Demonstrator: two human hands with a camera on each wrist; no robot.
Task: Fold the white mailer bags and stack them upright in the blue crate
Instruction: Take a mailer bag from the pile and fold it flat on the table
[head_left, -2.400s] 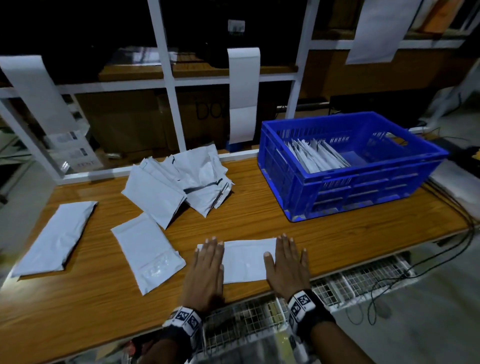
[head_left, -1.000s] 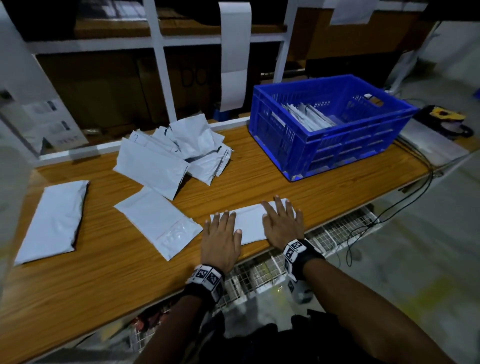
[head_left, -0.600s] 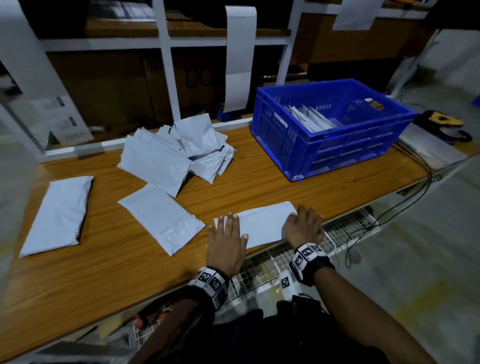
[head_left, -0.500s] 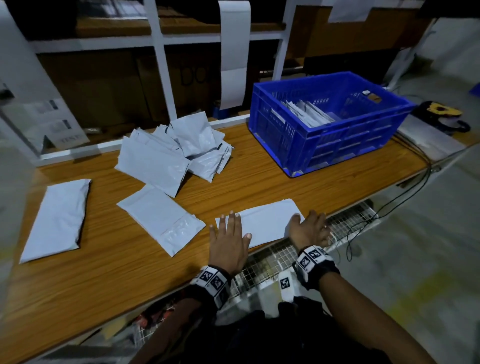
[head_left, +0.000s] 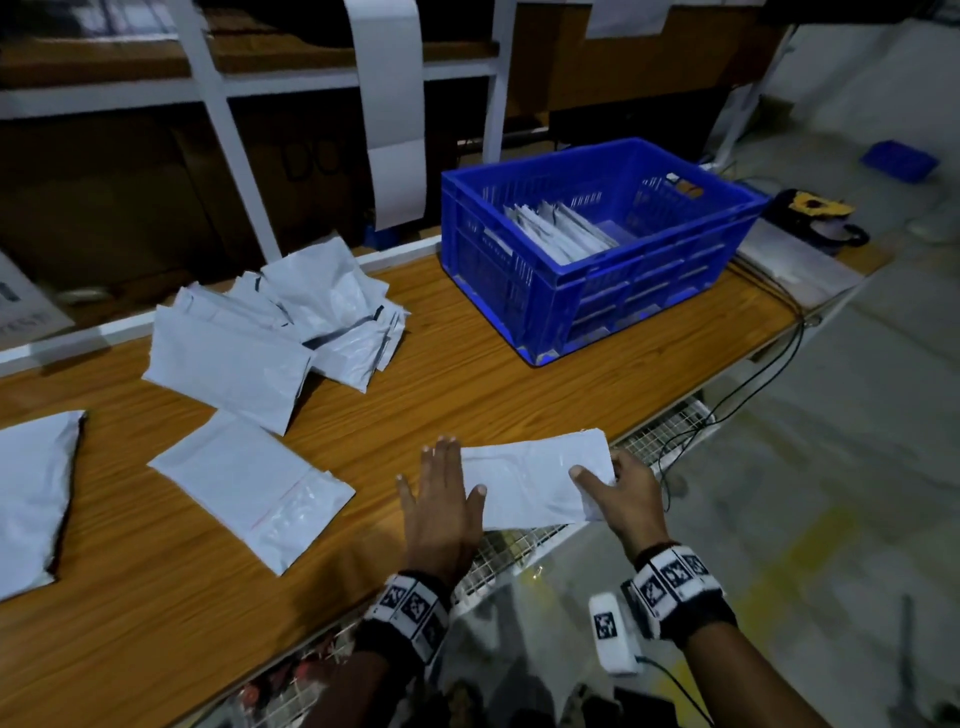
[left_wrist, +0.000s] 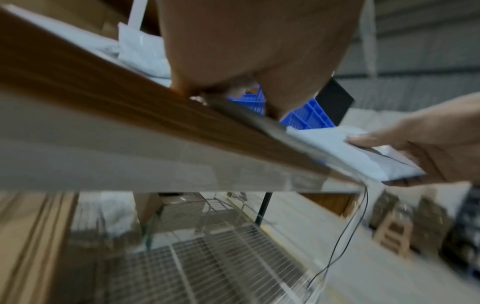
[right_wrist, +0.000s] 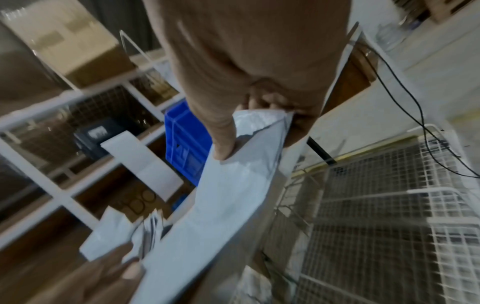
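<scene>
At lower centre of the frame, my right hand (head_left: 626, 499) pinches the end of a folded white mailer bag (head_left: 530, 480), smooth, faintly creased, apparently overhanging the worktop (head_left: 467, 384) edge. My left hand (head_left: 441, 509) lies flat, grip wide. The blue crate (head_left: 649, 291) stands upper right.

Both forearms are bare, with no sleeves reaching the wrists. Just behind the left hand (head_left: 441, 512) sits a black wristband (head_left: 402, 621) carrying a row of white square tags printed with black block patterns. Behind the right hand (head_left: 626, 501) is a matching band (head_left: 675, 590), showing 3 such tags and a thin dark cord at its hand-side edge. Beside that band hangs a small white module (head_left: 610, 636) bearing 1 tag, a thin black cable (head_left: 675, 686) trailing from it.
</scene>
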